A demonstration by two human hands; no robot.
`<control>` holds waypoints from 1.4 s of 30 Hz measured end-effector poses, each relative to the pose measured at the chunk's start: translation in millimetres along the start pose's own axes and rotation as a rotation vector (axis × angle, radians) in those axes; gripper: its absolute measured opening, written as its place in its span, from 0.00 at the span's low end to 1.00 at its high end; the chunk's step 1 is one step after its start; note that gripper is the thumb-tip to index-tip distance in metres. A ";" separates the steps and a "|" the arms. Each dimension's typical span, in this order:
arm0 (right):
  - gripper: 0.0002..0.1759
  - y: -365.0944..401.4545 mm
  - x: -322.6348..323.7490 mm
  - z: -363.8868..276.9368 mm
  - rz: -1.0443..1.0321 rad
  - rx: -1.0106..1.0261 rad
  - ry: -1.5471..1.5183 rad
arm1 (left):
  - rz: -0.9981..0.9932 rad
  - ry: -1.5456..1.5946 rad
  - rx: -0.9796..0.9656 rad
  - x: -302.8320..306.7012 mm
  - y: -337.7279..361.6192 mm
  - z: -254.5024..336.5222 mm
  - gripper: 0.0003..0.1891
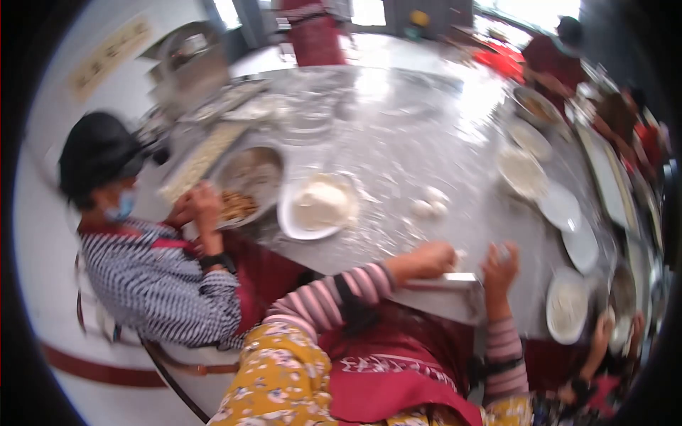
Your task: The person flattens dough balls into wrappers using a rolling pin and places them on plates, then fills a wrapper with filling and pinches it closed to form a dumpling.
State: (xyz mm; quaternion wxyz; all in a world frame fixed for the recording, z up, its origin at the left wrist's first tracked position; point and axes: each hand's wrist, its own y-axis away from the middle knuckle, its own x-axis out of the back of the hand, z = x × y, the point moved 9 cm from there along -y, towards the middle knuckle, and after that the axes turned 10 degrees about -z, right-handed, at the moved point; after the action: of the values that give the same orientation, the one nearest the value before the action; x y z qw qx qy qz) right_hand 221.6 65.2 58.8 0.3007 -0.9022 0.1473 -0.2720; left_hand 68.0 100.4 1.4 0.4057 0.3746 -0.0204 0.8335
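Note:
My left hand is closed in a fist just over the near edge of the steel table; what it holds, if anything, is hidden by its fingers. To its right my right hand is raised with curled fingers around a small whitish lump, too blurred to name surely. A shiny metal edge piece lies below and between the hands. Beyond them, several white dough balls sit close together on the floured steel. Left of these stands a white bowl heaped with flour.
At the left, a person in a checked shirt works over a metal bowl with brown filling. A long tray of pale pieces lies behind it. White plates and a bowl line the right side, near other people.

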 end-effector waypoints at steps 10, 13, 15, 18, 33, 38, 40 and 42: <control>0.09 14.0 2.4 26.7 -0.050 -0.179 -0.014 | 0.028 0.034 -0.048 0.8 11.5 1.8 0.11; 0.10 -4.7 -12.5 31.2 -0.093 -0.210 -0.053 | 0.080 -0.028 -0.031 5.0 -0.3 3.5 0.06; 0.10 2.8 -6.8 34.3 -0.075 -0.141 0.006 | 0.085 -0.028 -0.076 2.1 -3.3 1.1 0.05; 0.09 27.8 13.6 8.9 -0.064 -0.225 -0.059 | 0.082 -0.092 -0.132 -2.6 -2.2 -0.4 0.05; 0.09 23.0 6.0 17.8 -0.073 -0.316 -0.204 | 0.036 -0.055 -0.034 -1.9 1.9 -4.6 0.09; 0.08 47.4 23.4 -4.9 -0.039 -0.326 -0.245 | 0.062 0.084 -0.070 2.5 15.6 -9.9 0.09; 0.08 28.9 13.7 9.5 -0.045 -0.320 -0.111 | -0.028 -0.023 -0.066 -2.4 19.6 1.6 0.10; 0.08 7.1 -1.3 32.2 -0.038 -0.092 0.080 | 0.042 -0.046 -0.031 0.5 12.3 -0.9 0.10</control>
State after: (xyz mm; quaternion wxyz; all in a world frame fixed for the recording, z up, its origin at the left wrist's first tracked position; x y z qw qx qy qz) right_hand 238.5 75.2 32.3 0.2477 -0.9061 0.1543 -0.3065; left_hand 58.8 92.8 4.4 0.3931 0.3868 -0.0505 0.8327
